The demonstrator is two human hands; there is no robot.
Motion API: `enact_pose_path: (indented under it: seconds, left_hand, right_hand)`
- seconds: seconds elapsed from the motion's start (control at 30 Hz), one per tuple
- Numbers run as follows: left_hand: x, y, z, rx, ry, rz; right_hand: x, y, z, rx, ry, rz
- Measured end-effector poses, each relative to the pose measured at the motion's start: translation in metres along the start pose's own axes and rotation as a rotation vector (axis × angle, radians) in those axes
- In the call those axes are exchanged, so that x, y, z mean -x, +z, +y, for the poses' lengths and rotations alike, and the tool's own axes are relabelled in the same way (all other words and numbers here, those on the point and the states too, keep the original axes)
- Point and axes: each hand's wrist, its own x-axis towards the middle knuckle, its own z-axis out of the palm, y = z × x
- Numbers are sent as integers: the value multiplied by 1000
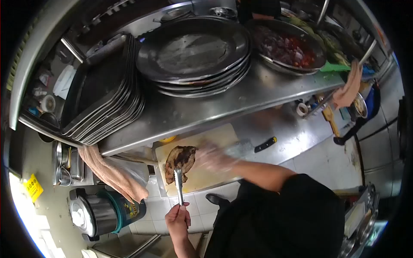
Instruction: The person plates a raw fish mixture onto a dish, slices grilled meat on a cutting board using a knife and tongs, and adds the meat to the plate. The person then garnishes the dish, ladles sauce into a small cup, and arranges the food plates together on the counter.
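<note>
My left hand (177,220) is closed around metal tongs (179,188), whose far end is on a piece of browned, charred meat (181,160). The meat lies on the left part of a pale cutting board (213,175). My right hand (214,156), in a clear plastic glove, is over the board just right of the meat. Motion smears its fingers, so I cannot make out their pose or whether they touch the meat. To its right lies a wide-bladed knife (264,145) with a black handle and yellow end.
A steel shelf (206,116) overhangs the board, bearing stacked oval platters (193,53), stacked trays (107,94) and a bowl (288,45) of dark and red food. Cloths (114,174) hang at its left end. A lidded steel pot (88,214) stands lower left.
</note>
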Motion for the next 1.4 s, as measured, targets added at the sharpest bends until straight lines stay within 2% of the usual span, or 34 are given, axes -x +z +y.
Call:
enact_pose_path:
  seconds: [0.1, 0.13, 0.2, 0.27, 0.33, 0.37, 0.43, 0.53, 0.63, 0.7, 0.77, 0.8, 0.83, 0.9, 1.0, 1.1, 1.17, 1.27, 1.37, 1.4]
  left_hand:
    - [-10, -20, 9, -187, -66, -33]
    - [-20, -31, 2, -129, -65, -81]
    - [-31, -36, 3, -149, -21, -99]
    - [-41, -37, 12, -169, -14, -96]
    - [-51, -37, 15, -208, -15, -73]
    - [-54, -36, 13, -182, 0, -47]
    - [-57, -34, 7, -143, 27, 1]
    - [-54, -42, 11, -128, 81, 17]
    - [-53, -61, 14, -147, 73, 35]
    - [-58, -73, 12, -142, 104, 20]
    - [-63, -85, 14, -162, 93, 6]
    - [-68, -90, 15, -170, 85, -5]
    - [-74, -96, 16, -184, 73, -21]
    - [-88, -113, 15, -212, 122, -107]
    - [-100, -138, 24, -284, 145, -194]
    - [-118, -165, 24, -378, 199, -331]
    - [-119, -173, 35, -424, 221, -365]
    - [-124, -184, 42, -413, 250, -413]
    - [-126, -188, 45, -386, 230, -444]
    - [-125, -189, 45, -392, 216, -458]
  right_hand:
    - [91, -64, 79, 175, 271, 183]
    - [119, -83, 106, 272, 391, 191]
    - [174, -108, 152, 447, 618, 100]
    - [199, -99, 169, 503, 620, -54]
    - [178, -89, 118, 399, 433, -140]
    - [174, -62, 125, 567, 366, -342]
    - [145, -58, 86, 511, 506, -477]
    - [157, -59, 93, 195, 386, -208]
    - [157, -74, 51, -211, 768, -44]
    - [209, 5, 109, -91, 704, 184]
    - [209, 29, 86, 124, 891, 232]
    - [187, 15, 51, -41, 1085, 124]
    - [203, 64, 65, -583, 1052, 446]
    - [193, 81, 39, -158, 1186, 349]
    - [168, 99, 2, -33, 1104, 366]
    - [145, 136, -17, -34, 1171, 315]
    - [119, 138, -64, -1, 1037, 266]
    - [84, 163, -116, -92, 826, 374]
    - [54, 172, -154, -341, 987, 139]
    - [44, 176, -172, -363, 921, 104]
